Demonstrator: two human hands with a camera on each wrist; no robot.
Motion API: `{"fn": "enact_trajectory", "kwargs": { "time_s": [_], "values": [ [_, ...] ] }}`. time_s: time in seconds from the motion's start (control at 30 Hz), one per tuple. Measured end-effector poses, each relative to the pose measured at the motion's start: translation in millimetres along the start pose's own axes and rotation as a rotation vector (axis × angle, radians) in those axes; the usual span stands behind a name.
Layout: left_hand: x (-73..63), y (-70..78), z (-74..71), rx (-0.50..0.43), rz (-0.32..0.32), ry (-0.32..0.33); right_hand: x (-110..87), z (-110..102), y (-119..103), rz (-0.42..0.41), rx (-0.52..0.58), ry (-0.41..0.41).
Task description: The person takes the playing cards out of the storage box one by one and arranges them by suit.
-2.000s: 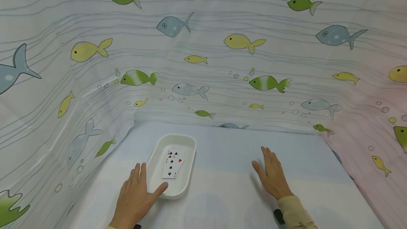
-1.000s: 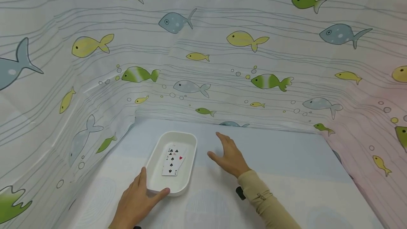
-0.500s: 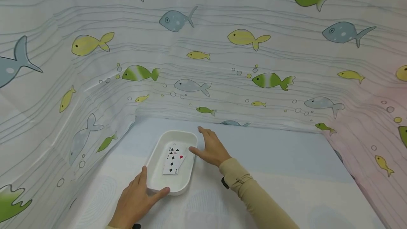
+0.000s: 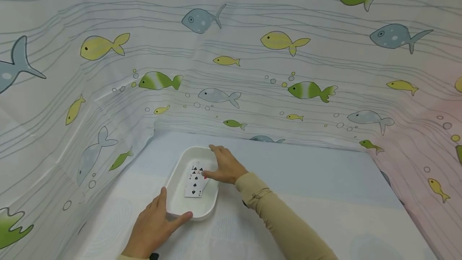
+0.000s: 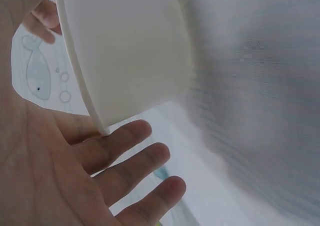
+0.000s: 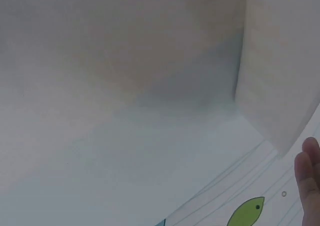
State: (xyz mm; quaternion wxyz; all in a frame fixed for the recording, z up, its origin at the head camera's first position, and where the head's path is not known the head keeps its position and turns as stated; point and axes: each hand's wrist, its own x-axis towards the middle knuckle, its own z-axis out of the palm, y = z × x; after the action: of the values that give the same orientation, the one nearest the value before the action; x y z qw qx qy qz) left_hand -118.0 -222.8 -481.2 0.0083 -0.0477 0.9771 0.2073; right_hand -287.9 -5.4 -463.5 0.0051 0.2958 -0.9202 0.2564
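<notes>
Two bare hands at a white, rounded rectangular tray (image 4: 177, 193) of overlapping white paper playing cards (image 4: 193, 187).
The tray sits left of centre on the pale table (image 4: 310, 183); the left hand (image 4: 150, 226), fingers spread, touches its near left corner; the right hand (image 4: 226, 165), fingers extended, hangs over its far right rim, thumb above the cards.

The tray (image 4: 175, 199) at lower centre is white; so are the cards (image 4: 191, 189), with 3 large black spades and some red. The sleeve (image 4: 283, 226) at lower right is beige. Green, yellow and blue fish (image 4: 276, 40) decorate the white curtain (image 4: 249, 1) — pinkish at the right edge.
</notes>
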Motion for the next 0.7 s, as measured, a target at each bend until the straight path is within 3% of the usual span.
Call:
{"fn": "enact_trajectory", "kwargs": {
  "time_s": [0.33, 0.7],
  "values": [
    [1.7, -1.5, -2.0, -0.032, 0.014, -0.004, 10.2, 23, -2, -0.103, -0.312, -0.106],
    [1.8, -4.6, 1.4, -0.041, 0.049, 0.032, 12.7, 44, -14, -0.167, -0.374, -0.189]
  ]
}}
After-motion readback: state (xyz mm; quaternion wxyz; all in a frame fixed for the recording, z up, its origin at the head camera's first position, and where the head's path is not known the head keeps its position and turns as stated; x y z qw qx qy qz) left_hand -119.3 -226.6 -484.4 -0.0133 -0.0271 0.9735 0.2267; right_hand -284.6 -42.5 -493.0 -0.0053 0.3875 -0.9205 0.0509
